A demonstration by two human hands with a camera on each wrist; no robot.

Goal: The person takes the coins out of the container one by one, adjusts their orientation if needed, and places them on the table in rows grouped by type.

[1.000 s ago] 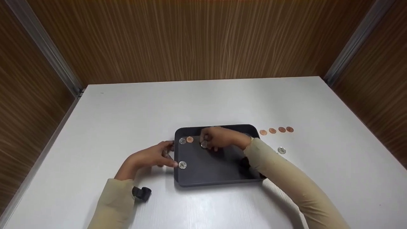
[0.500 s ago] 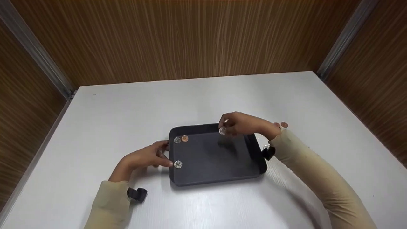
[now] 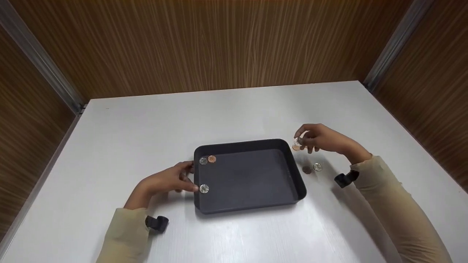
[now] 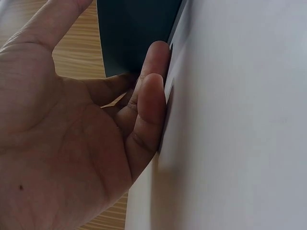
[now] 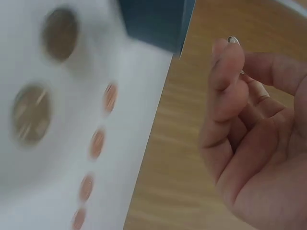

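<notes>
The right hand point(image 3: 317, 140) pinches a small silver coin point(image 3: 298, 141) right of centre, which may slip; the left hand point(image 3: 169, 181), fingers straight, steadies the dark rectangular plastic tray point(image 3: 289, 160).

A flat white table point(image 3: 234, 109) holds a dark grey plastic tray point(image 3: 292, 171) with low walls near its middle. Just right of the tray lie a small silver coin point(image 3: 317, 167) and a small brown coin point(image 3: 306, 170), close together on the white top.
</notes>
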